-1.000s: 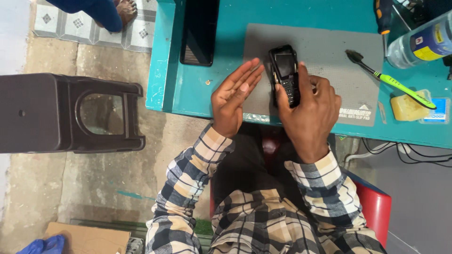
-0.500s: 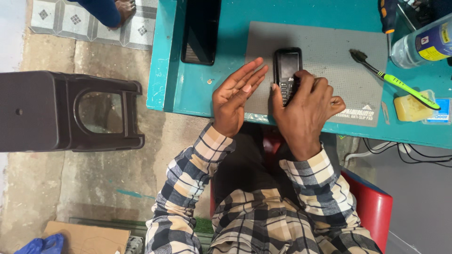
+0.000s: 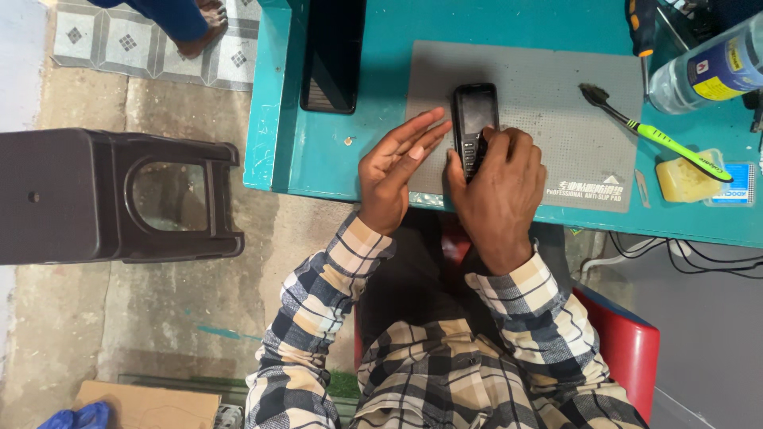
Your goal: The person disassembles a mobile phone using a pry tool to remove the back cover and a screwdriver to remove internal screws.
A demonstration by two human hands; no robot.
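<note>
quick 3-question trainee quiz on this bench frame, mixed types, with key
1. True or false: the right hand grips the black keypad phone lying on the grey rubber work mat.
2. The left hand is: A) holding the green-handled brush; B) open with fingers stretched out, beside the phone; C) on the black plastic stool.
3. Fill in: the flat black slab device lies to the ____ of the mat in the picture.

Key: 1 true; 2 B; 3 left

Phone's [image 3: 474, 119] keypad under right hand [image 3: 499, 187]
</note>
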